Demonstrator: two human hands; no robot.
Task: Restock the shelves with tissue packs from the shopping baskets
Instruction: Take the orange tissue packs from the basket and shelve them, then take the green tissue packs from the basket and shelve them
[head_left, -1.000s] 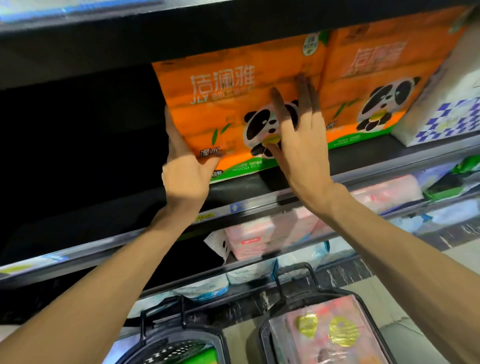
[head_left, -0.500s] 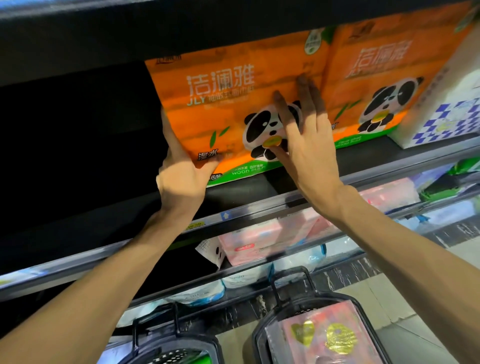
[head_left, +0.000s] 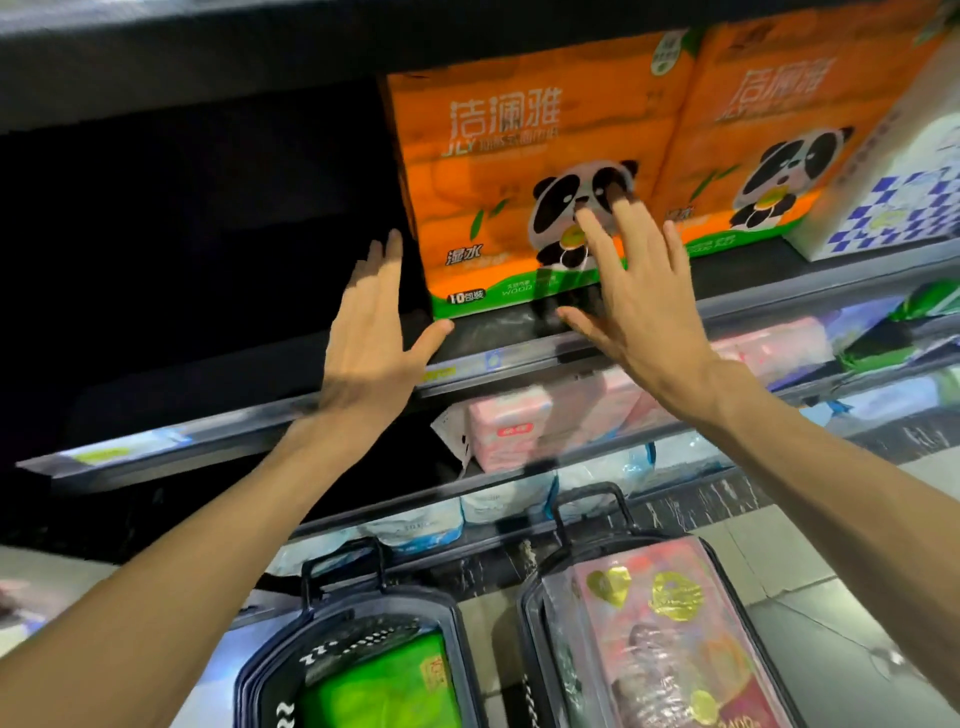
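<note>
Orange JLY panda tissue pack (head_left: 498, 208) on shelf (head_left: 519, 358), left hand (head_left: 371, 332) and right hand (head_left: 641, 301) grips loose, fingers straight

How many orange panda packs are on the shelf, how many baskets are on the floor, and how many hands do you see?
Orange panda packs: 2, the left pack and the right pack
Baskets: 2, the left basket and the right basket
Hands: 2, the left hand and the right hand
Total: 6

Both forearms are bare to the edge of view, no sleeve showing. The left hand (head_left: 370, 332) and right hand (head_left: 638, 301) wear no gloves, rings or watch; nails look short and plain.
</note>
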